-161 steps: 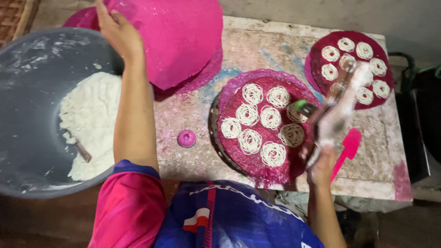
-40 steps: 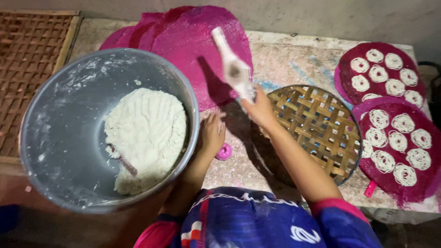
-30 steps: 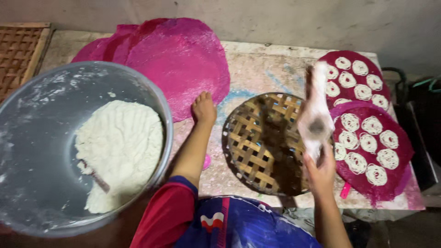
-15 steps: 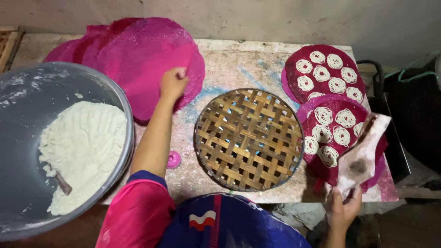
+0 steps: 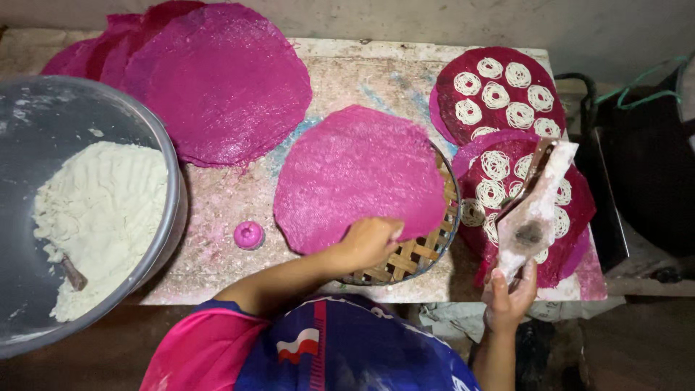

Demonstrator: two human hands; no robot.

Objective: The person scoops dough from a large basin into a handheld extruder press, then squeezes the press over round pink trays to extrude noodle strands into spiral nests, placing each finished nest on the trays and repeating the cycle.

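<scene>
Nearest the camera: the person's torso in a pink and blue shirt [image 5: 318,355], both forearms reaching out over the tabletop [image 5: 217,239] edge.

Left hand [image 5: 371,242]: fingers curled, pinching the near edge of a pink mesh mat [image 5: 355,174]. The mat lies over a round woven tray [image 5: 427,246]; only the tray's near-right rim and lattice show from under it.

Right hand [image 5: 509,297]: closed around the lower end of a dough press [image 5: 536,206], caked in white flour. The press is held tilted, its top end leaning up and right, above the near noodle mat.

Small pink cap [image 5: 248,234] sits on the tabletop left of the tray, apart from it.

Far left: a large grey metal bowl [image 5: 152,145] overhangs the tabletop's left edge. Inside, a mound of white dough [image 5: 94,217] with a stick [image 5: 72,274] poking out at its near side.

Right side: 2 dark pink mats carry white noodle coils. The near noodle mat [image 5: 579,206] lies just beside the tray and is partly hidden by the press. The far noodle mat [image 5: 499,90] shows about 7 coils, and the near one overlaps its edge.

Far left-centre: a stack of empty pink mats [image 5: 224,80], fanned and overlapping, reaching the tabletop's back edge.

Far right, off the tabletop: a dark bag [image 5: 644,166] with a green cord.
</scene>
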